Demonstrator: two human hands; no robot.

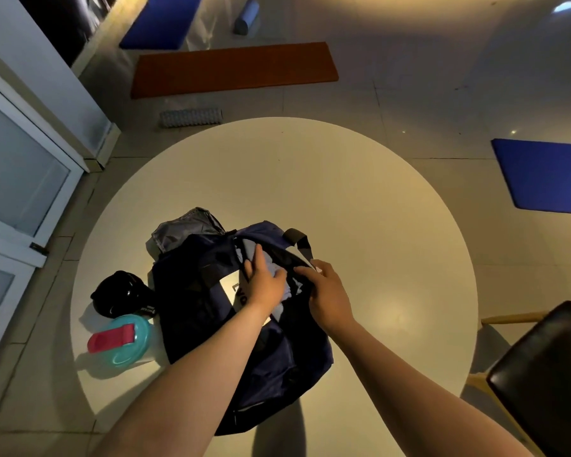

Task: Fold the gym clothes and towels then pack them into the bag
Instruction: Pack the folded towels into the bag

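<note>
A dark navy gym bag [205, 311] lies on the round white table [360, 225], its top open. Light grey-blue folded cloth [279, 275] sits in the opening. My left hand [264, 282] rests flat on that cloth, fingers spread, pressing it into the bag. My right hand [327, 295] grips the bag's right edge beside the opening, just below the dark carry strap [302, 240]. A grey lining flap [185, 230] sticks out at the bag's far left end. A white label with dark letters [236, 290] shows partly under my left wrist.
A black rounded object [122, 293] and a teal bottle with a red lid flap [122, 339] stand left of the bag. A dark-seated chair [548, 371] is at the right. Blue and orange mats [234, 69] and foam rollers lie on the floor beyond.
</note>
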